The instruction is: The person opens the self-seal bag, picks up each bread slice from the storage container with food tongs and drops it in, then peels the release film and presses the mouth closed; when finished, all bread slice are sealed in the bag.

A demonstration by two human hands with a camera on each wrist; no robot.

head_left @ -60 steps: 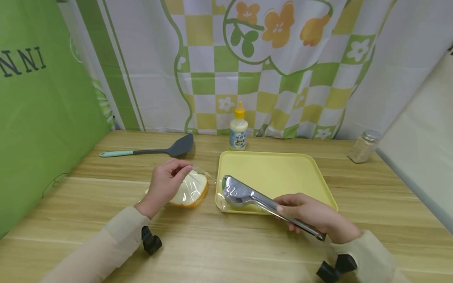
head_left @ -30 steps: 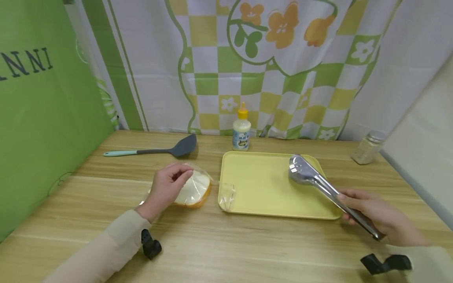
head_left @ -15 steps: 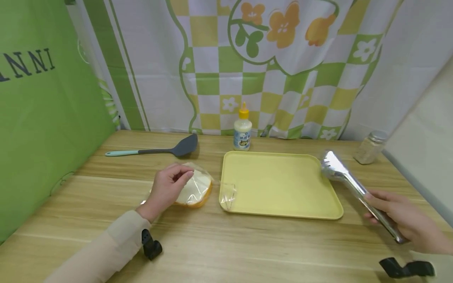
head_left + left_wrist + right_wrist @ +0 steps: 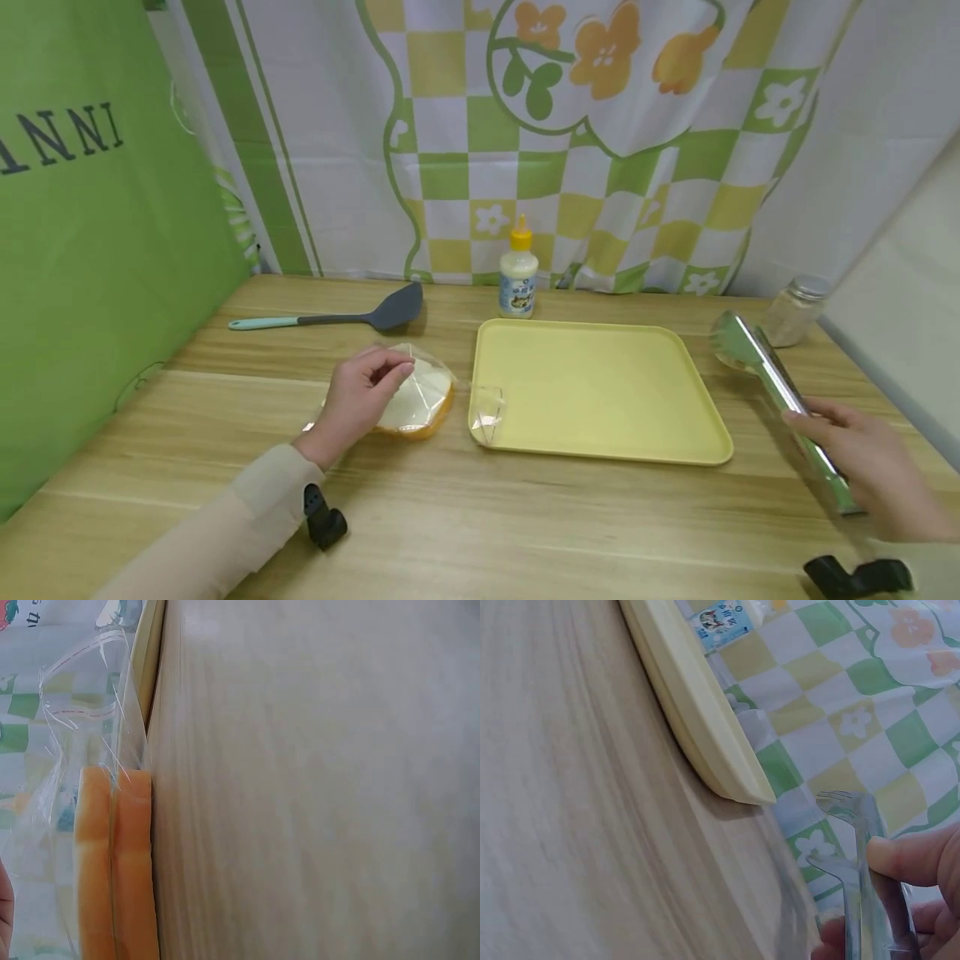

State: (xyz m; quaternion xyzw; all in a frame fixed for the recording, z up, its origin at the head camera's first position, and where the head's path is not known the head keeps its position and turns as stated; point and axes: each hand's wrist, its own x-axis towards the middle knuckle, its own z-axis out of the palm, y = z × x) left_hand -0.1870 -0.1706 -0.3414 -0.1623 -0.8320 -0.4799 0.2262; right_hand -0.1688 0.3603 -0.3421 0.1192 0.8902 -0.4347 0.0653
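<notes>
left hand (image 4: 363,396) pinches bread bag (image 4: 429,393), right hand (image 4: 866,454) grips tongs (image 4: 776,385) — probably setting them aside; next calls for loosening.

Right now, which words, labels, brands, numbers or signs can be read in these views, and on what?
"NNI": dark letters on the green cloth; part of another letter before them is cut off.
Bottle: label characters too small and blurred to read.
Clear bag: reddish line marks, too fine to read as text.
Patterned cloth: partial lettering in the left wrist view's corner, unreadable.
</notes>
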